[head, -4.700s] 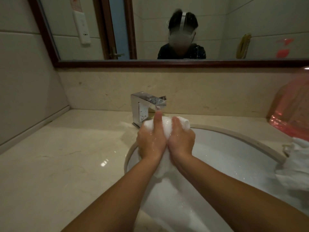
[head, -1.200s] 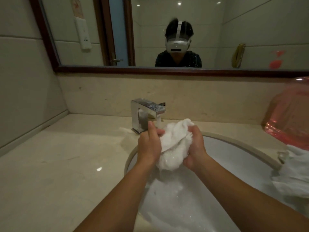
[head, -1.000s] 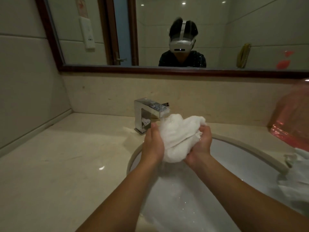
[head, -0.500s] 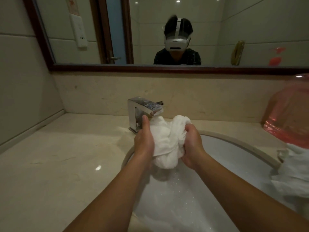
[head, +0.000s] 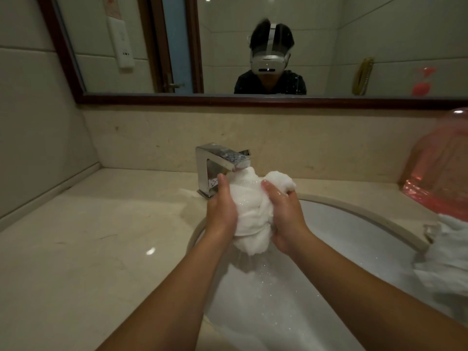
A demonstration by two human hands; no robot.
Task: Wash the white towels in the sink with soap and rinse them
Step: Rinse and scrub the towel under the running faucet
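Note:
A wet white towel, bunched into a lump, is held over the white sink right under the spout of the chrome faucet. My left hand grips its left side and my right hand grips its right side, fingers curled into the cloth. Water drips from the towel's lower end into the basin. More white towels lie heaped on the sink's right rim.
A pink translucent plastic container stands on the counter at the right, behind the heaped towels. The beige marble counter stretches to the left of the sink. A framed mirror hangs above the backsplash.
Both hands have kept kneading and turning the towel under the faucet; the lump has been raised closer to the spout and my right hand has shifted its grip higher on the cloth.

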